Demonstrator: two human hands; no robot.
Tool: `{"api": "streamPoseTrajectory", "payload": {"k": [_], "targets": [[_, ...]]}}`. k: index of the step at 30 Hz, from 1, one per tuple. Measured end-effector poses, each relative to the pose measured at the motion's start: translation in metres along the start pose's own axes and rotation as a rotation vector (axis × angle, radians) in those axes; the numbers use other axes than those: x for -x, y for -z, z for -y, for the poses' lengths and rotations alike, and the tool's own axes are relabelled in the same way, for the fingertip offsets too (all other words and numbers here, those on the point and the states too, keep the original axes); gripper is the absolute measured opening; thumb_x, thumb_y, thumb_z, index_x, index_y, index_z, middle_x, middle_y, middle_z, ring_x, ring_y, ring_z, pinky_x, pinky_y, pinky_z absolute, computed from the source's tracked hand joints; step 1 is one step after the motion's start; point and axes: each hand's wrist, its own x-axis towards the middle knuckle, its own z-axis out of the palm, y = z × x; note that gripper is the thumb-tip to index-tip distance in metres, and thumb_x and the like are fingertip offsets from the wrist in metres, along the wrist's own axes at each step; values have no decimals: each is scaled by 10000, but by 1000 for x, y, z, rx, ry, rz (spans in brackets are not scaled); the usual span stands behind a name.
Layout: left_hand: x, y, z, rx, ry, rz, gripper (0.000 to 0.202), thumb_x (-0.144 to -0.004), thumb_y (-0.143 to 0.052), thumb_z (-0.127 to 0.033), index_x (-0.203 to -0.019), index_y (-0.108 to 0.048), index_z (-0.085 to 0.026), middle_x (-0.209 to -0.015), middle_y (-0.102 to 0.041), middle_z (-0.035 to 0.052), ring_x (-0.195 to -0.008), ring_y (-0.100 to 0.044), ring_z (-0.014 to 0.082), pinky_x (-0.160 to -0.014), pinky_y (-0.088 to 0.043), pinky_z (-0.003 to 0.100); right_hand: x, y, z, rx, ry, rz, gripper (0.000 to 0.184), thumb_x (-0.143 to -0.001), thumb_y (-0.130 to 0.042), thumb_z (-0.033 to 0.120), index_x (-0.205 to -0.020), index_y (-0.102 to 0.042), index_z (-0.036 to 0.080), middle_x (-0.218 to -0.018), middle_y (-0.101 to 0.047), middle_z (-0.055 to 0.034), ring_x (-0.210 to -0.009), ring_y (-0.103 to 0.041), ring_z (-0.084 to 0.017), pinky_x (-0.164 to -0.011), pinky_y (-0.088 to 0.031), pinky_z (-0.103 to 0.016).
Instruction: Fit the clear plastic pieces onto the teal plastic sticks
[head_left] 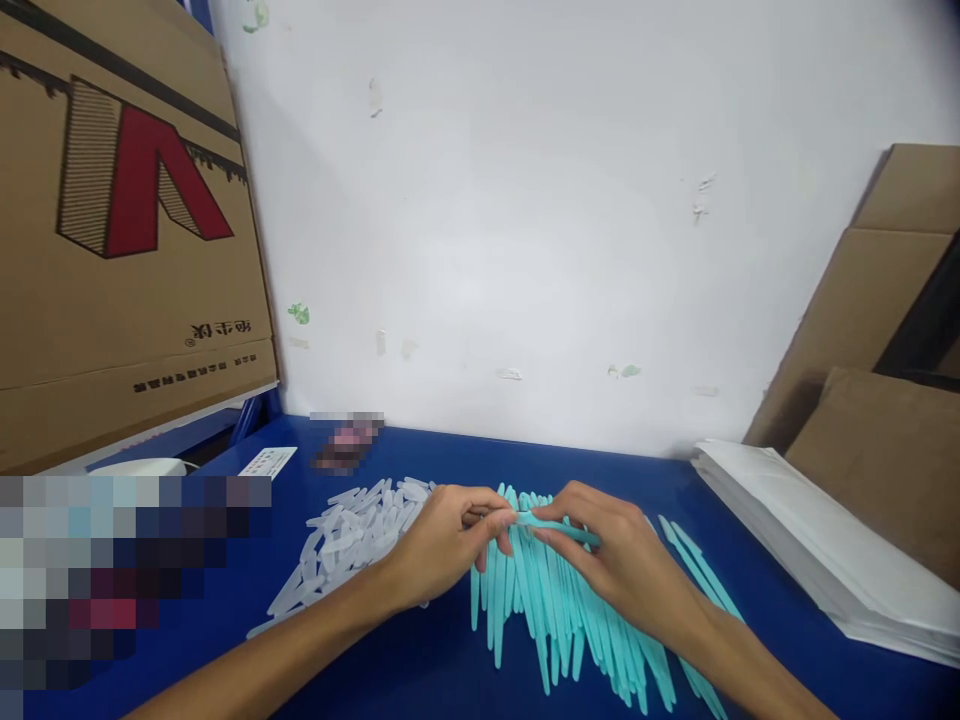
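Observation:
My left hand [450, 545] and my right hand [611, 560] meet over a blue table [420, 670]. The right hand pinches a thin teal plastic stick [559, 527] at its middle. The left hand's fingertips close on a small clear cap at that stick's left end. Under both hands lies a spread pile of teal sticks [562, 620]. A heap of clear plastic caps [345, 540] lies just left of my left hand.
A large cardboard box [127, 230] leans at the left against the white wall. A stack of white sheets [825, 550] and brown cardboard [885, 440] stand at the right. A small paper label [268, 462] lies at the back left.

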Motion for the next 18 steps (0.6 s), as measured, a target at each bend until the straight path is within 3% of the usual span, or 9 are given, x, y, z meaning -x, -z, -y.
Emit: {"api": "streamPoseTrajectory", "payload": {"k": [18], "targets": [[4,-3,-4,48,-14,28,389,-958,-501,-457,-836,-717,-158,-653,-681,27,-410,-518,90,-454,-405,210,2,3,5,-50,50,3,229,-977,-541,341,-1089,-728,272,-776,-605,-27,-640,-548,-151,-556,-414,-286]]}}
